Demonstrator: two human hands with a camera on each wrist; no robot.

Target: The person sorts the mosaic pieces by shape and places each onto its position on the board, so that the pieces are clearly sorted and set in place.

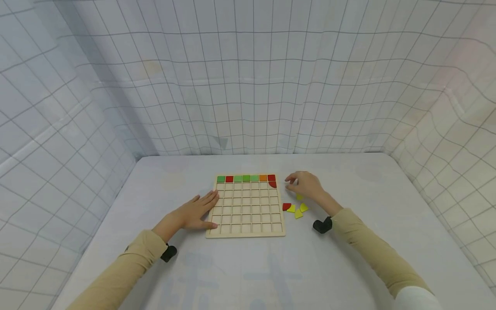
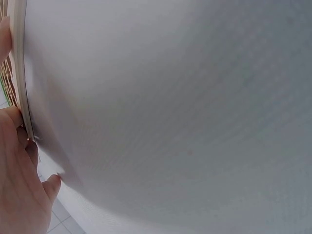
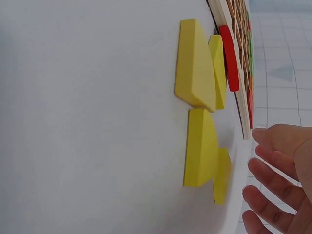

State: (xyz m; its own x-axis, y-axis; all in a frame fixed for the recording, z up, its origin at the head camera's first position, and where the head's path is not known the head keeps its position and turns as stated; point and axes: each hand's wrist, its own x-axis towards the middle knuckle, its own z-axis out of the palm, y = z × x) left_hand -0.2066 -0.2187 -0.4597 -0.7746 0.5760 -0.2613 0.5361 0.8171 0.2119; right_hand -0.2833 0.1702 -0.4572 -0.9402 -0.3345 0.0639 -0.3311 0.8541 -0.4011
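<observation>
A wooden grid board (image 1: 246,236) lies flat, its top row filled with green, red and orange tiles (image 1: 246,178). Below that row's right end sits a red quarter-round piece (image 1: 273,184). My left hand (image 1: 195,213) rests on the board's left edge with fingers spread, the thumb near the lower left corner. Just off the upper right edge is my right hand (image 1: 304,184), thumb and fingers loosely bent and apart, with nothing visible between them. Under and below it lie several yellow pieces (image 3: 201,146) and one red piece (image 3: 229,58), close to the board's right side.
The board and pieces are on a white-covered table (image 1: 348,181). White cloth with a grid pattern (image 1: 248,86) hangs behind and along both sides. A black wrist device (image 1: 323,225) hangs below the right wrist, another (image 1: 168,253) below the left.
</observation>
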